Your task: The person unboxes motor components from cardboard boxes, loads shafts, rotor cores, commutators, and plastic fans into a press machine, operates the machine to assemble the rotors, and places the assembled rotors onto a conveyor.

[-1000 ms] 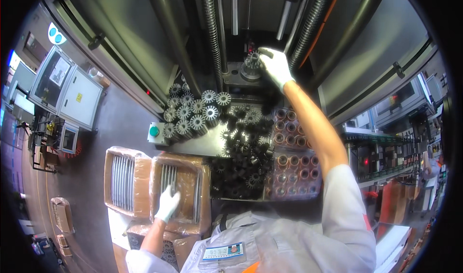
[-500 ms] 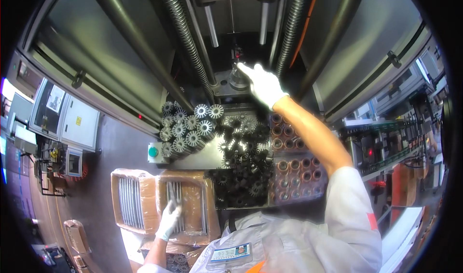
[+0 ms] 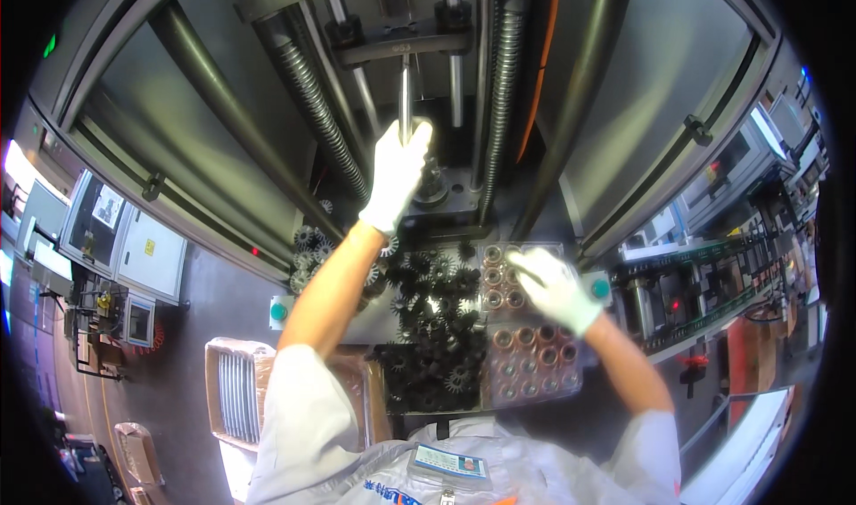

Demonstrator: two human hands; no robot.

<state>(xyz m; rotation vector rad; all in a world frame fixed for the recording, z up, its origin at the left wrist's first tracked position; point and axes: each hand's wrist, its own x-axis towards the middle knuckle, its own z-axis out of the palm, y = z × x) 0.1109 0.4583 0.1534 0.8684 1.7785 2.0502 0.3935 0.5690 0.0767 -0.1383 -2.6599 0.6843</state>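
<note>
My left hand, in a white glove, is raised in the press and closed around a slim metal shaft. The shaft stands nearly upright under the press's upper crossbar. Behind that hand, a round metal fixture sits on the press base. My right hand, gloved too, reaches over a clear tray of copper-coloured ring parts. Its fingers are apart and slightly blurred, with the fingertips close to the far rings. No held part shows in it.
Dark toothed discs lie heaped mid-table, with silvery toothed stacks to their left. A carton of metal rods stands at lower left. Green buttons flank the table. Thick columns bound the press.
My left hand has risen from the carton at lower left into the press, holding a shaft. My right hand has left the fixture and come back to the ring tray.
</note>
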